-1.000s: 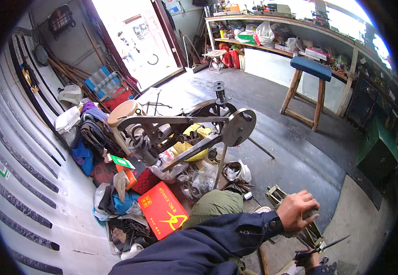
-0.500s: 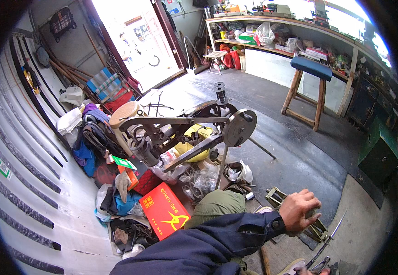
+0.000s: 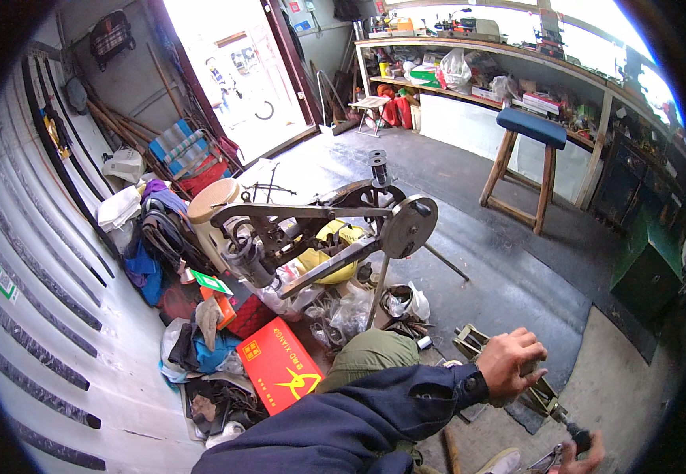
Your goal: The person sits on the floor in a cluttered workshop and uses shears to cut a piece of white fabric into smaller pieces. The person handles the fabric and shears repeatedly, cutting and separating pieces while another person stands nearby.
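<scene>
My left hand [image 3: 512,365] has its fingers wrapped over a greyish piece, mostly hidden, on an olive-brass metal frame [image 3: 547,400] low at the right. Below it, my right hand [image 3: 582,453] grips the dark handle [image 3: 579,434] of a tool whose thin shaft meets the frame's lower end. A green-clad knee [image 3: 370,357] shows behind my dark left sleeve. A wooden stick [image 3: 452,452] lies beneath my arm.
An iron sewing machine [image 3: 408,225] on thin legs stands ahead, amid bags and a red box [image 3: 278,365]. Further back are a blue-topped stool [image 3: 529,126], a green box [image 3: 644,261], a cluttered workbench [image 3: 469,39] and an open doorway [image 3: 240,79]. Slatted panelling [image 3: 43,332] is at left.
The long pointed tool in my right hand has swung round to meet the metal frame, its dark handle now uppermost in my fingers. My left hand has stayed nearly in place.
</scene>
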The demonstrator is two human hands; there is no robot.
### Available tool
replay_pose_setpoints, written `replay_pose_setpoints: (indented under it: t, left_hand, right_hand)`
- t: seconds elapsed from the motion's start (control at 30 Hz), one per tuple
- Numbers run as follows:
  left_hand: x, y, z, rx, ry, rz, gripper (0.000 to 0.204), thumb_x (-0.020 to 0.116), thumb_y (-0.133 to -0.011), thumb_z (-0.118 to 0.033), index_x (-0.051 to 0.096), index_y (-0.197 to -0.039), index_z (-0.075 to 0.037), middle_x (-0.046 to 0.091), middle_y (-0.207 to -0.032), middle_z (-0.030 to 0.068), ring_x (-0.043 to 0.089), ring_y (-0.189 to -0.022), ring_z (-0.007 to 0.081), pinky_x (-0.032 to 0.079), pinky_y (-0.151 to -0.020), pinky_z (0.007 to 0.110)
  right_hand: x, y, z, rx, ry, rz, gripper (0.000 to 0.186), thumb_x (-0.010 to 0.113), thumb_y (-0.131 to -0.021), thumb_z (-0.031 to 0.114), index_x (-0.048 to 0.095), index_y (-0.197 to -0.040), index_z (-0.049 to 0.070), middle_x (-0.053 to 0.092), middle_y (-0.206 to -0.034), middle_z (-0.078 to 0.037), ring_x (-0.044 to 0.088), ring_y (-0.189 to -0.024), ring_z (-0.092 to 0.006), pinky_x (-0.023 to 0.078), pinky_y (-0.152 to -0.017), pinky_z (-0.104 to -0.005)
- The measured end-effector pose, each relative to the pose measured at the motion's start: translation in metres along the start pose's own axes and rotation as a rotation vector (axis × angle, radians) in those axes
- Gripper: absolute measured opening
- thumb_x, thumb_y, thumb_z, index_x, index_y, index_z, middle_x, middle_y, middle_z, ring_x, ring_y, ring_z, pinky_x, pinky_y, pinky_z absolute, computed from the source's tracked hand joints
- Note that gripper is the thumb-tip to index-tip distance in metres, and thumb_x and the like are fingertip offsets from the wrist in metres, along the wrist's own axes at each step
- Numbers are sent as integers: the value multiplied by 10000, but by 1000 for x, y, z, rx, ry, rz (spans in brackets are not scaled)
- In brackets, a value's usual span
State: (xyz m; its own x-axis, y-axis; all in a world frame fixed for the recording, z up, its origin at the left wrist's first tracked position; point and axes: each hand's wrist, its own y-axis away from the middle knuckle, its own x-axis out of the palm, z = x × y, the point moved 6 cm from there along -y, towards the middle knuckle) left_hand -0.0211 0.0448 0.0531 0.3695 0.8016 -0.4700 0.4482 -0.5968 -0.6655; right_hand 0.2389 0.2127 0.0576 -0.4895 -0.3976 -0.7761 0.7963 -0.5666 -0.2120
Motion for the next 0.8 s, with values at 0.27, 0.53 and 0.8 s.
replay_pose_setpoints:
  t: [0.27, 0.53, 0.8]
  left_hand:
    - [-5, -2, -5, -5, -18, 7, 255, 800, -802, -225, 664, -960, -78, 627, -876, 102, 624, -857, 320, 538, -708, 415]
    - [-1, -4, -2, 17, -2, 13, 230, 821, -742, -130, 714, -939, -77, 713, -913, 118, 687, -847, 308, 569, -731, 395]
    - [-1, -11, -4, -23, -40, -10, 208, 804, -748, -114, 717, -931, -67, 708, -903, 119, 684, -849, 321, 562, -746, 393]
  right_hand:
    - [7, -112, -9, -141, -93, -154, 257, 574, -1013, 147, 627, -1207, -13, 673, -1167, -148, 638, -1025, -232, 504, -879, -328]
    - [60, -147, -39, 73, -441, -11, 303, 555, -1043, 227, 603, -1294, 64, 659, -986, -35, 600, -736, -107, 504, -616, -278]
    - [43, -126, -3, -25, -476, -70, 207, 511, -1060, 148, 549, -1243, 57, 634, -798, -59, 600, -700, -106, 510, -664, -265]
